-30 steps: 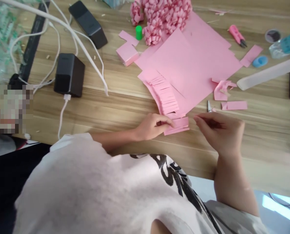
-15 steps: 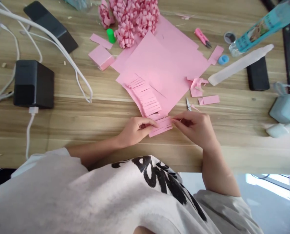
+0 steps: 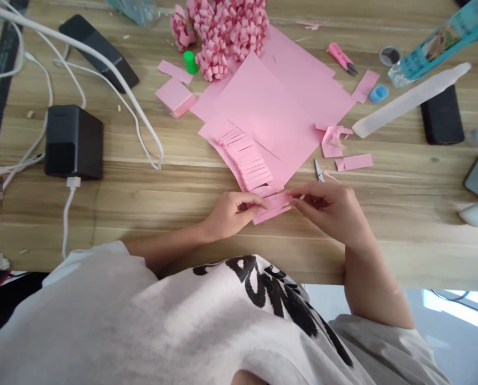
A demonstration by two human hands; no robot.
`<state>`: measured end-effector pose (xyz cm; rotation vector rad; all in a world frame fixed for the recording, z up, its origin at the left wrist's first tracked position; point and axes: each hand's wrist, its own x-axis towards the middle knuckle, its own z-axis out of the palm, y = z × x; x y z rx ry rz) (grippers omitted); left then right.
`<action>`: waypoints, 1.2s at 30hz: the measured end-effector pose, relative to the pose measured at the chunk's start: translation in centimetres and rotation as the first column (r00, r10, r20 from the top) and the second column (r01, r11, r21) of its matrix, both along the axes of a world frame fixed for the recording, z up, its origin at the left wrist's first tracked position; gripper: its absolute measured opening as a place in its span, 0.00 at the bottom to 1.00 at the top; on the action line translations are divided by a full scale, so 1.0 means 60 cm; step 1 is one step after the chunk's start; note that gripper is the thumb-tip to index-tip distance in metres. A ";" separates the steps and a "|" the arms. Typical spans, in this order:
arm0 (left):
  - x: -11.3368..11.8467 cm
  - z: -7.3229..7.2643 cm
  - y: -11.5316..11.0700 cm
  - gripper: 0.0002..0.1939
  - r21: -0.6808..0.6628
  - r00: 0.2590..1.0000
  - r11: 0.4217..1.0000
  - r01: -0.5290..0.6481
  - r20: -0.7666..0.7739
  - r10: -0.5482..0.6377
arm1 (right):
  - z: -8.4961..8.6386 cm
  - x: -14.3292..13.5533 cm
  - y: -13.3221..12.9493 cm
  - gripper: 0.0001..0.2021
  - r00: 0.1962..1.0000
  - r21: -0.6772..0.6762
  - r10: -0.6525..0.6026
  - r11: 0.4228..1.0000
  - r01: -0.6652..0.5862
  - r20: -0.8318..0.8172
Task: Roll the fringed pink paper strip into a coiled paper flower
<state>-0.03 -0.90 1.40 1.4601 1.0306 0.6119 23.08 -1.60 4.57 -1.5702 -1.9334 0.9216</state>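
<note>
Near the table's front edge lies a pink paper strip (image 3: 271, 209) with several lengthwise slits. My left hand (image 3: 234, 215) pinches its left end between thumb and fingers. At its right end the fingertips of my right hand (image 3: 330, 209) are pinched together on the paper's edge. Just beyond, a row of fringed pink paper (image 3: 249, 160) rests on large pink sheets (image 3: 258, 107). Past my right hand are small scissors (image 3: 319, 171), their handles partly hidden. What the right fingertips hold exactly is partly covered by the fingers.
A heap of curled pink paper flowers (image 3: 230, 37) sits at the back, beside a green cap (image 3: 190, 62) and a pink box (image 3: 175, 97). To the right are pink snips (image 3: 342, 58), a bottle (image 3: 435, 45) and a black phone (image 3: 442, 115). White cables and a black charger (image 3: 74, 141) stand left.
The view has shifted slightly, so everything sits further right. My right fingers have moved a little at the strip's end; both hands stay on the paper.
</note>
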 end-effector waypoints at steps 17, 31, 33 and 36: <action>0.001 0.002 -0.001 0.11 0.041 0.999 0.999 0.005 -0.034 -0.004 | -0.011 -0.016 -0.008 0.09 0.998 -0.021 0.013 1.000 -0.015 -0.063; 0.002 0.006 0.004 0.08 0.063 0.998 0.997 -0.040 -0.053 0.043 | -0.011 -0.024 -0.001 0.07 0.989 -0.011 0.079 0.997 -0.081 -0.125; 0.003 0.008 0.005 0.07 0.064 0.997 0.997 -0.043 -0.057 0.047 | -0.013 -0.026 0.000 0.08 0.986 -0.016 0.058 0.998 -0.061 -0.155; 0.004 0.011 0.006 0.07 0.082 0.997 0.996 -0.041 -0.062 0.047 | -0.015 -0.028 0.000 0.09 0.979 -0.035 0.016 0.999 -0.024 -0.202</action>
